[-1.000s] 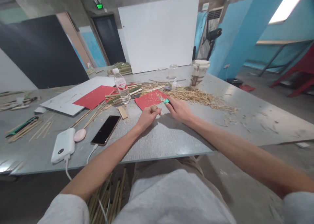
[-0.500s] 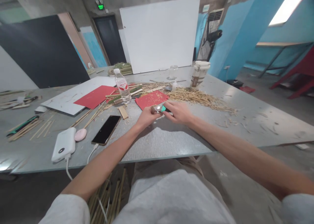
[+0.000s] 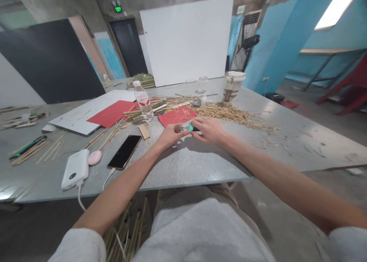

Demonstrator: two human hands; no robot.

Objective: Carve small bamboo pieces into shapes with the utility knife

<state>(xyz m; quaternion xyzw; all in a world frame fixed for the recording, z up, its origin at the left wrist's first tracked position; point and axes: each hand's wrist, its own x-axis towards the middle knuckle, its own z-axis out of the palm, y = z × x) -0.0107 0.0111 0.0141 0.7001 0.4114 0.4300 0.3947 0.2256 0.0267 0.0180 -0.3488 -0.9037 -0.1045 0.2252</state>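
We are bringing our right hand (image 3: 208, 130) in toward our left hand (image 3: 169, 135): a second ago it was resting apart on the grey table, its small green-handled knife (image 3: 191, 128) pointing up at the near corner of the red paper sheet (image 3: 177, 116). Now we are holding the knife's blade against the small pale bamboo piece (image 3: 179, 126) pinched in our left fingers. Over the last half second both hands are settling slightly lower toward the tabletop, the left hand turning a little so that the bamboo piece is tipping toward the blade.
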